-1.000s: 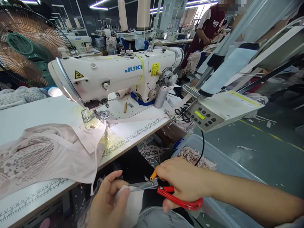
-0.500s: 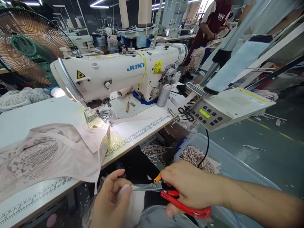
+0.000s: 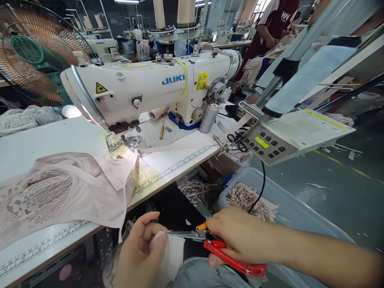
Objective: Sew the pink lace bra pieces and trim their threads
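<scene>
My left hand (image 3: 144,250) pinches a small piece of white fabric (image 3: 171,256) at the lower middle. Red-handled scissors (image 3: 228,256) are gripped in my right hand (image 3: 240,236), the thumb below the red handle. Their blades point left and reach the top edge of the white piece, close to my left fingertips. On the table at the left lies a pale pink lace garment (image 3: 72,192), its right end near the needle area of the white sewing machine (image 3: 129,90).
A control box (image 3: 270,140) juts out at the right. Below it, a clear plastic bin (image 3: 288,204) holds pale fabric strips (image 3: 249,200). A wooden-handled tool (image 3: 162,132) and a thread cone (image 3: 209,119) are on the white table (image 3: 27,138). A fan (image 3: 33,52) and a person (image 3: 273,28) stand behind.
The scissor blades look closer together than before. Both hands keep nearly the same place, and the view has shifted slightly.
</scene>
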Tool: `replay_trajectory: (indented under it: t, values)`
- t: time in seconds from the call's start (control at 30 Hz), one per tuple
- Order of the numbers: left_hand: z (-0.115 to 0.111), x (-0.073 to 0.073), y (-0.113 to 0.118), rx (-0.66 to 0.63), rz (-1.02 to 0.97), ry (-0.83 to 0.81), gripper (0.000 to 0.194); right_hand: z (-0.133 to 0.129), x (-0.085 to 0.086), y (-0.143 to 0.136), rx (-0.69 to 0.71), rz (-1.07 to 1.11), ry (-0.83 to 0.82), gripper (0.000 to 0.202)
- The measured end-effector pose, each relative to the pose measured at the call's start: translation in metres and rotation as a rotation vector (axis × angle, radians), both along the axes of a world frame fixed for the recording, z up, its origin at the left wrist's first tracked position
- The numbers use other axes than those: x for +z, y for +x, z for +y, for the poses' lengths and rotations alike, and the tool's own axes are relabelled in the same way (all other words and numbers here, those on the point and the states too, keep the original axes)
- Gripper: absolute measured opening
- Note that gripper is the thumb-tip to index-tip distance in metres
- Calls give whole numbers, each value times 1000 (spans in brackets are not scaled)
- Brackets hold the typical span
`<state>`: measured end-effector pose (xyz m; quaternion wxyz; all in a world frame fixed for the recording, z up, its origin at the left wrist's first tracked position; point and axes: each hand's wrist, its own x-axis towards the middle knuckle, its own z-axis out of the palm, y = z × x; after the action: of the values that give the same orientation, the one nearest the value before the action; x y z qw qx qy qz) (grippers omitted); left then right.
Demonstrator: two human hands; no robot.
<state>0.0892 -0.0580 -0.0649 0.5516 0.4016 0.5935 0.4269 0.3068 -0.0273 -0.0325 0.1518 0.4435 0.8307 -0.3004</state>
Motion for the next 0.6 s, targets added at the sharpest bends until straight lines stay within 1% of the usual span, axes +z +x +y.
replay_trajectory:
  t: [0.1, 0.2, 0.3, 0.4, 0.47, 0.53, 0.6]
  values:
    - [0, 2, 2, 7, 19, -17, 42, 1, 3, 0, 14, 9, -37, 29]
    - [0, 4, 2, 10, 39, -8, 41, 3, 2, 0, 65, 10, -1, 38]
    - [0, 1, 1, -1, 57, 10, 43, 4, -2, 0, 80, -2, 62, 50]
    - [-1, -4, -2, -4, 86, 32, 43, 4, -4, 2, 52, 16, 87, 54]
    - [-3, -5, -4, 5, 91, 50, 43, 5, -5, 5, -13, 76, 81, 54]
    - [-5, -6, -5, 20, 83, 73, 44, 6, -6, 6, -145, 197, 77, 57]
    - [-8, -4, -5, 38, 81, 96, 45, 6, -9, 2, -298, 396, 76, 64]
